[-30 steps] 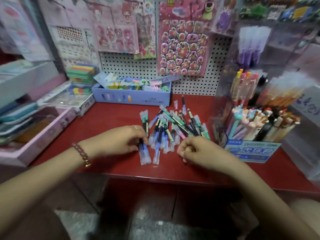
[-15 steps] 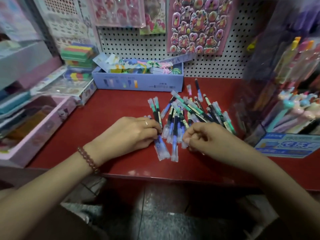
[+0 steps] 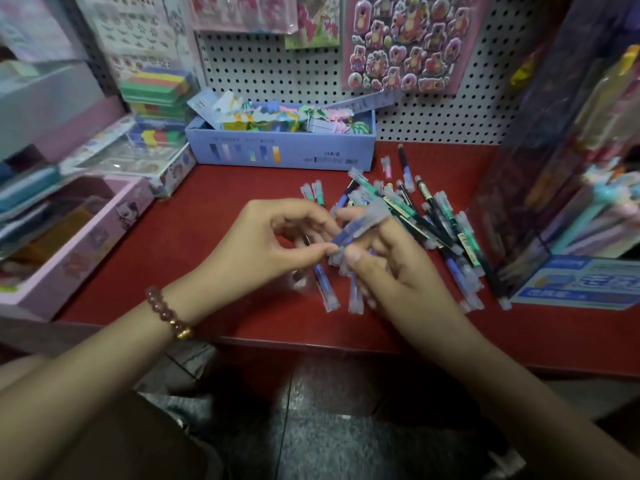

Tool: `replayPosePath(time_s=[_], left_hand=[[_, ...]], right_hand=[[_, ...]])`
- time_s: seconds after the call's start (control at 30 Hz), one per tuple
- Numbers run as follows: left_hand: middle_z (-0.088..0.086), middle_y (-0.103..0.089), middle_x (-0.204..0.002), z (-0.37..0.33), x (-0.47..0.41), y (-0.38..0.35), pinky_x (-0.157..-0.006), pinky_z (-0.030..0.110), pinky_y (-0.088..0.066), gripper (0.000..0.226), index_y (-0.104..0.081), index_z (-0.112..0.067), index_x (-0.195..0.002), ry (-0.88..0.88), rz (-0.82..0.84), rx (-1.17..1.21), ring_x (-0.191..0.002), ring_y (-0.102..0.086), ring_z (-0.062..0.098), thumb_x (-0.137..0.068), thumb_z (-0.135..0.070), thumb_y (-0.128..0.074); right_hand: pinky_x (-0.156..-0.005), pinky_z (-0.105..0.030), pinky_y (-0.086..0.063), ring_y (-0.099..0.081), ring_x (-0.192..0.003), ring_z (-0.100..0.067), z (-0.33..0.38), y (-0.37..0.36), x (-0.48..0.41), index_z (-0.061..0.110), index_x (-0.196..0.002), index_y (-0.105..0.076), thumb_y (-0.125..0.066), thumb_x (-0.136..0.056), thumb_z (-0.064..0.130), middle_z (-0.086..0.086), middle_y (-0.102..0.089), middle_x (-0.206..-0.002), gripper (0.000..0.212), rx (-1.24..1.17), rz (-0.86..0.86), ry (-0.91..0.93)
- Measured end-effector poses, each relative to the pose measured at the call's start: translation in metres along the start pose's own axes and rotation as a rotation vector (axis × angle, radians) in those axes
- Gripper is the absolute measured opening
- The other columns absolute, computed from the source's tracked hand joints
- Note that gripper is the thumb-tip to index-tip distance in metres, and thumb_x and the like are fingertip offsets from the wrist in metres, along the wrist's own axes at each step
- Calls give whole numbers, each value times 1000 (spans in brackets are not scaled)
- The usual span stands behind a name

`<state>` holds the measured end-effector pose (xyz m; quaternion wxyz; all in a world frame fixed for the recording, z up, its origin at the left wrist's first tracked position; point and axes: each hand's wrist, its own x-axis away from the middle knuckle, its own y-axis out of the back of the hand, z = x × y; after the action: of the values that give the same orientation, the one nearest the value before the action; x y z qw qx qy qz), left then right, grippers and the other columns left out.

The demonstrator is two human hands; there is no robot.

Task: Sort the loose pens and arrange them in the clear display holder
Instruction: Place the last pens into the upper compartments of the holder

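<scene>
Red shelf top shows wide left of the loose pens, which reach the clear holder at right. Over them, the right hand grips a blue pen; the left hand pinches its near end.

Bare forearms; a reddish-brown beaded bracelet with one gold bead circles the left wrist.
</scene>
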<state>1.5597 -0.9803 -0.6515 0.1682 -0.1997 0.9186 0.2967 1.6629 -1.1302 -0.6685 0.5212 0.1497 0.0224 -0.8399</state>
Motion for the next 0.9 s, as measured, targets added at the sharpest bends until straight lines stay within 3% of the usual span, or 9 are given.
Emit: replayPosePath(time_s=[0.07,0.17,0.27,0.33,0.6,0.7,0.8,0.87,0.9], left_hand=[[-8,-71,-80,-1,0,-2,-66,21,-52,18,-68,-20,-85,15,18,10,-69,-63,-1,-71,-16,-78],[-2,-72,-87,5,0,2,-72,24,-54,24,-69,-18,-93,75,83,-4,-76,-67,3,-70,-17,-75],[-5,-67,-103,22,1,8,-87,24,-48,29,-70,-17,-102,1,236,-270,-94,-63,6,-74,-10,-77],[-7,-65,-108,33,2,7,-96,27,-41,31,-70,-18,-105,-52,314,-389,-103,-59,7,-76,-9,-76],[-11,-58,-92,43,0,3,-85,34,-44,11,-68,-20,-90,-86,297,-504,-90,-52,9,-80,-17,-72],[-11,-61,-89,34,-1,1,-81,27,-45,5,-63,-23,-89,-20,213,-371,-87,-56,6,-84,-22,-63],[-9,-67,-84,13,-2,-5,-69,11,-45,9,-56,-18,-91,82,39,12,-77,-62,-1,-90,-9,-56],[1,-71,-85,-1,-2,-14,-68,15,-48,5,-52,-9,-92,98,-26,226,-78,-68,8,-93,-5,-51],[3,-72,-86,-7,-2,-18,-68,18,-50,1,-51,-7,-92,105,-40,305,-80,-70,13,-93,-8,-50]], right_hand=[[-54,-8,-39,-54,-56,5,1,0,-2,21,-103,-59,-47,-97,6,20,-60,-67,20,-11,-96,20],[-52,-15,-35,-45,-54,0,5,7,-3,23,-92,-62,-46,-98,17,16,-54,-61,18,-26,-207,-17],[-48,-26,-28,-32,-52,-10,10,17,-4,18,-88,-58,-40,-101,23,10,-42,-54,23,-35,-297,-85],[-47,-26,-27,-30,-50,-10,14,22,-6,18,-85,-57,-39,-101,25,11,-39,-50,25,14,-323,-85],[-47,-27,-26,-29,-49,-12,14,28,-7,18,-82,-56,-39,-101,26,10,-32,-48,27,38,-310,-99],[-49,-23,-28,-33,-48,-7,12,31,-7,16,-83,-57,-40,-101,26,12,-38,-48,27,139,-308,-60],[-46,-18,-27,-33,-45,-4,14,32,-5,15,-85,-57,-42,-99,29,5,-43,-51,25,191,-297,28],[-47,-27,-31,-38,-48,-21,17,29,-2,18,-89,-59,-41,-95,31,-19,-48,-64,23,245,-285,92],[-53,-31,-34,-44,-57,-31,19,28,-1,22,-93,-60,-41,-95,28,-24,-52,-73,20,259,-283,127]])
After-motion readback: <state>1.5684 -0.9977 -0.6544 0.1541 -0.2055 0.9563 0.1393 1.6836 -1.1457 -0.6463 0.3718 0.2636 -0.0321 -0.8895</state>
